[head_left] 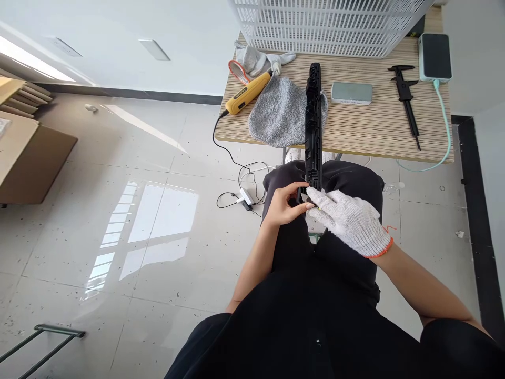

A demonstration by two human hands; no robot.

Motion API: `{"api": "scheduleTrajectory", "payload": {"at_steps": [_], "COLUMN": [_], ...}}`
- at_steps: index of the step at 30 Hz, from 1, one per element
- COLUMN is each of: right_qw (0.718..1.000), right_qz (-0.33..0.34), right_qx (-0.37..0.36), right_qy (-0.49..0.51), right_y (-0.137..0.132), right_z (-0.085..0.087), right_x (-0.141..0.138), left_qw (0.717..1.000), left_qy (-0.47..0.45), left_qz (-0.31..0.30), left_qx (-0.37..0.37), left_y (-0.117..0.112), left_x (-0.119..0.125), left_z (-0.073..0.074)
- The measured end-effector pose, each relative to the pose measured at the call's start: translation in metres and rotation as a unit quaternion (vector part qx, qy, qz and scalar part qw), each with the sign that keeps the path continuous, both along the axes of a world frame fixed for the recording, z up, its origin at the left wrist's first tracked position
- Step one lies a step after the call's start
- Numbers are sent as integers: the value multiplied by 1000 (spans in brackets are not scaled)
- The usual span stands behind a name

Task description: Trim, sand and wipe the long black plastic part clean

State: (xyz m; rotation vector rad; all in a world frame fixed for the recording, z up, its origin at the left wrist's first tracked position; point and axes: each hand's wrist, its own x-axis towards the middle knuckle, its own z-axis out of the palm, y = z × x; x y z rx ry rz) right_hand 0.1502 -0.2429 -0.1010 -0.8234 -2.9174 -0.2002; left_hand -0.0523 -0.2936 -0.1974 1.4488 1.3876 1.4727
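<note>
A long black plastic part point(314, 121) with ribs and recesses runs from the table down toward my lap. Its far end rests over a grey cloth point(282, 113) on the table. My left hand point(284, 205), bare, pinches the near end between thumb and fingers. Against that same end, my right hand point(347, 218) wears a white knitted glove with an orange cuff. Its fingers are drawn together; whatever they grip is hidden by the glove. A yellow corded power tool point(249, 93) lies left of the cloth.
A white plastic basket point(331, 29) stands at the back of the wooden table point(355, 129). A sharpening stone point(351, 93), a black caliper point(406, 102) and a charging phone point(435, 57) lie to the right. A power strip point(247, 197) with cables sits on the floor; a cardboard box point(35, 163) stands left.
</note>
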Motion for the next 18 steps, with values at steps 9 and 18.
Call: {"api": "scheduleTrajectory", "payload": {"at_steps": [9, 18], "right_qw": [1000, 990], "right_qz": [-18, -96], "right_qx": [-17, -98], "right_qy": [-2, 13], "right_y": [-3, -21], "right_z": [2, 5], "right_x": [-2, -11], "left_qw": [1000, 1000], "left_qy": [-5, -19], "left_qz": [1, -6], "left_qx": [-17, 4], "left_y": [-1, 1], "left_x": [1, 0], "left_z": [1, 2]}}
